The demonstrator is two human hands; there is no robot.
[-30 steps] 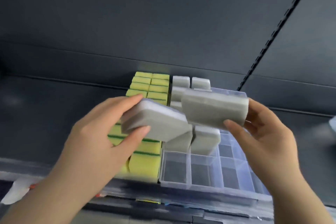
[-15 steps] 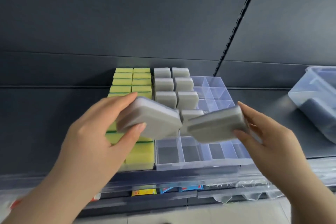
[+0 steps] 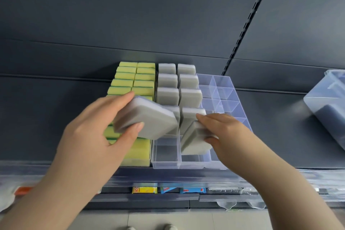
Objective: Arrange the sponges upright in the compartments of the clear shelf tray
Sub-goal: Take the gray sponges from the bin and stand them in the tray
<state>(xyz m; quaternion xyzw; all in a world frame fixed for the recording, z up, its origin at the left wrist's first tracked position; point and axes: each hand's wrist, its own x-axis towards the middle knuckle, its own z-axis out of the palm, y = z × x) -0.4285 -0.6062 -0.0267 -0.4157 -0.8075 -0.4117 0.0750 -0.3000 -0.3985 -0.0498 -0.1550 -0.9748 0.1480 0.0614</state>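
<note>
A clear shelf tray [image 3: 166, 164] with divided compartments sits on the dark shelf. Several grey sponges [image 3: 190, 97] stand upright in its two left columns, toward the back. My left hand [image 3: 97, 136] grips a grey sponge [image 3: 149, 119] tilted above the left column. My right hand [image 3: 229, 136] holds a second grey sponge [image 3: 194, 142], tilted, with its lower edge inside a front compartment of the second column. The front-left compartment is bare.
Yellow-green sponges [image 3: 134, 80] fill a tray to the left of the clear one. A clear bin [image 3: 324, 102] holding something dark stands at the right. The tray's right columns [image 3: 222, 89] hold nothing. Packaged goods [image 3: 144, 190] show on the shelf below.
My right hand has lowered its grey sponge from in front of the tray into a front compartment. My left hand's sponge stays raised above the left column.
</note>
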